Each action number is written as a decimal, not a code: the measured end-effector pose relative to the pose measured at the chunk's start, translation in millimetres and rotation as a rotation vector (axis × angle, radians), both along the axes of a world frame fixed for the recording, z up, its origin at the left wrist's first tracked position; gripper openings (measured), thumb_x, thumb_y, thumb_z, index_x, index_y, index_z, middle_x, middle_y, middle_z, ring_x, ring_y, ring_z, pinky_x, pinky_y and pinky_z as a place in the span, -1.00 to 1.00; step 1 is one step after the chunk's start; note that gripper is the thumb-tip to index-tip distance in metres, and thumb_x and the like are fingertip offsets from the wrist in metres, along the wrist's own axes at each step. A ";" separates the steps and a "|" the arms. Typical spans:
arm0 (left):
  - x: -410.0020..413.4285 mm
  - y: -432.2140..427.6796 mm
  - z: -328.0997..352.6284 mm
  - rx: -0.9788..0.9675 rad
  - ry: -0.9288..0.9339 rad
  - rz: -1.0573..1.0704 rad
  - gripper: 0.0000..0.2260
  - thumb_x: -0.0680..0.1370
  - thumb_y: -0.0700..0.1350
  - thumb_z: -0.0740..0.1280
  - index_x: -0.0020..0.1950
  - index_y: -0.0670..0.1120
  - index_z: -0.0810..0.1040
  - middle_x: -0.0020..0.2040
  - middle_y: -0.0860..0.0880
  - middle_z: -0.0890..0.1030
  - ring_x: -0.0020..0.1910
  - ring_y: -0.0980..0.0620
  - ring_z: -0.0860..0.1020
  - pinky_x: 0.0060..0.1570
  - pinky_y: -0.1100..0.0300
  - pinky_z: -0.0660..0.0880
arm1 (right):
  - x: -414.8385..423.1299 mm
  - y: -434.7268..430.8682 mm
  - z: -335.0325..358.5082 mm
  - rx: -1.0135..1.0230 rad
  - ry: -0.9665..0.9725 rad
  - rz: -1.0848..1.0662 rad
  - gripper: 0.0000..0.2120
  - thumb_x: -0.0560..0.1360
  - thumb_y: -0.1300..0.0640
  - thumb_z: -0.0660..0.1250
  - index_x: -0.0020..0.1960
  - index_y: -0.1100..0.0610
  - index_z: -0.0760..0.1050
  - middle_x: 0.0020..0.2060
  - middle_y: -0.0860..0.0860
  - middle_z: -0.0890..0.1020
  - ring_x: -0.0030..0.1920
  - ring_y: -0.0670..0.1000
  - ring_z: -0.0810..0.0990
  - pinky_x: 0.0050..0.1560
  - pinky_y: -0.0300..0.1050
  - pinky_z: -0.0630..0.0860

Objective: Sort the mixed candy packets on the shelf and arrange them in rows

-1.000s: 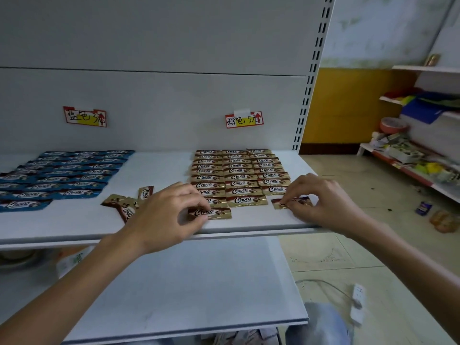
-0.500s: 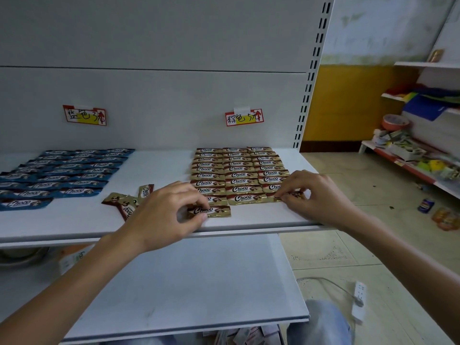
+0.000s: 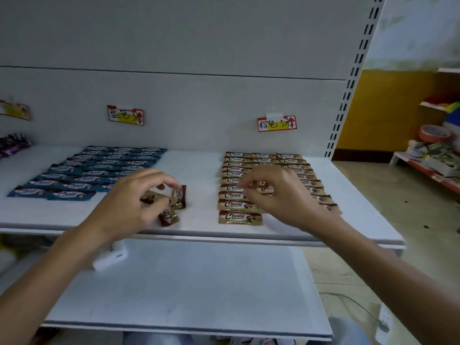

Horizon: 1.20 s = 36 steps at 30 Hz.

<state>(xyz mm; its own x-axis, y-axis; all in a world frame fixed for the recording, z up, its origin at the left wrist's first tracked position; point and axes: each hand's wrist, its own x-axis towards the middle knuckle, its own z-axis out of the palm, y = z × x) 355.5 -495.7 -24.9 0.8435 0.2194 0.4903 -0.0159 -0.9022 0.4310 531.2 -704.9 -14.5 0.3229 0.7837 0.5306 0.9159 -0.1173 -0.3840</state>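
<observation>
- Two hands are in view. The left hand (image 3: pixel 129 202) arches over a small heap at centre left, its thumb resting on one packet; whether the fingers pinch anything cannot be told.
- The right hand (image 3: pixel 281 197) hovers right of centre with curled fingers, above the brown rows; it is blurred, so a hold cannot be told.
- Three loose brown packets (image 3: pixel 178 196) show in the heap, lying crooked and overlapping, in the gap between the two sorted groups.
- The sorted brown packets (image 3: pixel 240 217) lie in three columns at centre right. The left column counts ten; the other two are partly hidden by the right hand.
- The blue packets (image 3: pixel 71 194) lie in three columns at centre left; their far rows are too blurred to count.
- A few purple packets (image 3: pixel 12 145) sit at the left edge.
- Three labels (image 3: pixel 125 115) are stuck to the grey back panel (image 3: pixel 199 100), one cut off at the left edge.
- Everything rests on a white shelf (image 3: pixel 199 175). A lower shelf (image 3: pixel 199 282) juts out beneath it, bearing one white object (image 3: pixel 109 256).
- At the right are a yellow wall (image 3: pixel 388 108), cluttered side shelving (image 3: pixel 428 168) and a power strip (image 3: pixel 383 317) on the floor.
</observation>
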 end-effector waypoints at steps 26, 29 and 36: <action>9.8 42.4 -6.5 -0.101 0.074 0.263 -0.71 0.43 -0.13 0.46 0.13 -0.01 0.57 -0.08 0.09 0.57 -0.15 0.19 0.49 -0.25 0.47 0.35 | -19.6 117.3 5.5 -0.128 0.374 0.015 -0.77 0.36 0.29 0.46 0.00 0.16 0.60 -0.18 -0.01 0.64 -0.29 -0.25 0.53 -0.28 -0.51 0.43; 16.1 44.0 -4.1 -0.097 0.012 0.293 -0.84 0.46 -0.23 0.40 -0.02 -0.02 0.64 -0.14 0.07 0.58 -0.18 0.17 0.48 -0.23 0.47 0.35 | -12.7 107.6 8.1 -0.040 0.382 -0.040 -0.88 0.40 0.21 0.44 -0.07 0.11 0.63 -0.24 -0.02 0.66 -0.30 -0.21 0.57 -0.28 -0.45 0.45; 36.6 29.9 4.9 -0.170 -0.070 0.263 -0.87 0.48 -0.11 0.39 0.02 -0.04 0.63 -0.10 0.10 0.59 -0.20 0.33 0.46 -0.23 0.55 0.33 | 1.7 72.0 10.6 -0.039 0.284 -0.096 -0.83 0.46 0.13 0.40 0.04 0.05 0.62 -0.20 -0.10 0.65 -0.24 -0.25 0.56 -0.25 -0.49 0.42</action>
<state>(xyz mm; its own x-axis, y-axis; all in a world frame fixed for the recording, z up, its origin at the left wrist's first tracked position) 392.1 -465.9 -19.9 0.7122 0.5092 0.4831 0.1733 -0.7946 0.5819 532.9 -632.9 -3.9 0.5275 0.7606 0.3786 0.7567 -0.2180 -0.6163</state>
